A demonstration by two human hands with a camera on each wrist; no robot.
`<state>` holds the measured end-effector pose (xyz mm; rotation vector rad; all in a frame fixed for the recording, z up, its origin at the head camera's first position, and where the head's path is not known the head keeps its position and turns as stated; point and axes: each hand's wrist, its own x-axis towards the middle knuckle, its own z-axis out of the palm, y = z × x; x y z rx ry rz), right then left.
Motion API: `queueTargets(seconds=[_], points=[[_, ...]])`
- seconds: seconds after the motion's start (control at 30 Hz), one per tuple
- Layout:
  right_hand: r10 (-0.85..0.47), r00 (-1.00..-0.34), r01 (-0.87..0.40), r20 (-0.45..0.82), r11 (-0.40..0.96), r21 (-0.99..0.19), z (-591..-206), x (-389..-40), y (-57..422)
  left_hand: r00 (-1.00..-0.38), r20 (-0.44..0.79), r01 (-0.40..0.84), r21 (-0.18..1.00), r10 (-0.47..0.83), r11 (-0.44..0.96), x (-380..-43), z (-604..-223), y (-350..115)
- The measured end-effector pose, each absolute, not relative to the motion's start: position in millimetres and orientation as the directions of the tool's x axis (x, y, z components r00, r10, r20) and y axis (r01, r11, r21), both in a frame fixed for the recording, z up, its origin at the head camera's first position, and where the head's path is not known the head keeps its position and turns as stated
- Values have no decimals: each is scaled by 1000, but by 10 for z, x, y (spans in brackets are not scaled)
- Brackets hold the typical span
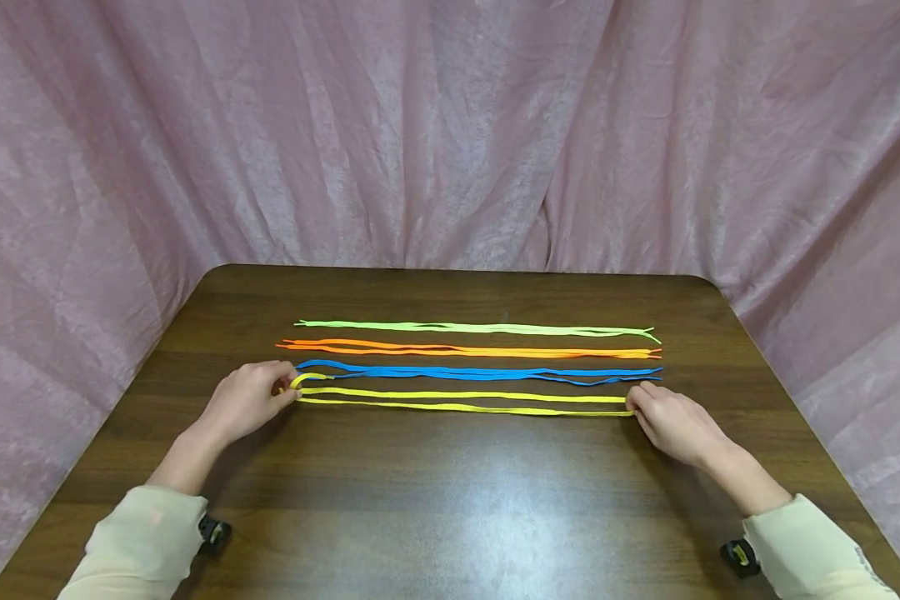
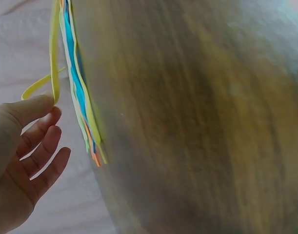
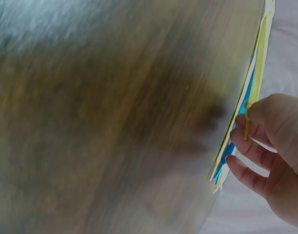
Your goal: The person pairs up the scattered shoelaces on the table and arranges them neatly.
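A flat yellow shoelace (image 1: 457, 395) runs sideways between my two hands. My left hand (image 1: 251, 397) pinches it near its left end between thumb and forefinger, and a short tail (image 2: 36, 87) loops back beyond the thumb. The other fingers of that hand are spread and loosely bent. Thumb and forefinger of my right hand (image 1: 675, 421) pinch the right end, whose tip (image 3: 246, 131) pokes out below them. A second yellow strand (image 1: 457, 407) runs alongside, nearer to me; in the left wrist view its end lies on the table.
Beyond the yellow laces, blue laces (image 1: 450, 372), orange laces (image 1: 465, 351) and light green laces (image 1: 472, 327) lie in roughly parallel rows on the brown wooden table (image 1: 420, 483). A pink curtain (image 1: 450, 133) hangs behind the table and along both sides.
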<state>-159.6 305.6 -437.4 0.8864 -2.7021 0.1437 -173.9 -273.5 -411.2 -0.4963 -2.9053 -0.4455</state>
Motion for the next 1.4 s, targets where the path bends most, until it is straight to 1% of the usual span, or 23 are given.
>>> queueTargets(seconds=[0.27, 0.57, 1.07, 1.27, 1.4], points=[[-541, -776, -572, 324, 820, -3, -4408, -1620, 3181, -942, 175, 327, 280, 287, 902, -1736, -4179, -2801], [-524, -801, -551, 290, 835, -11, -4420, -1625, 3253, -959, 138, 279, 329, 246, 902, -1742, -4237, -2823], [-479, -825, -500, 298, 866, 6, -4425, -1635, 3367, -976, 31, 215, 282, 215, 935, -1759, -4240, -2887], [-468, -830, -488, 302, 873, 11, -4436, -1638, 3410, -975, 28, 221, 262, 222, 939, -1760, -4254, -2911], [-457, -835, -477, 306, 879, 13, -4430, -1648, 3442, -976, 48, 217, 254, 212, 943, -1771, -4275, -2945]])
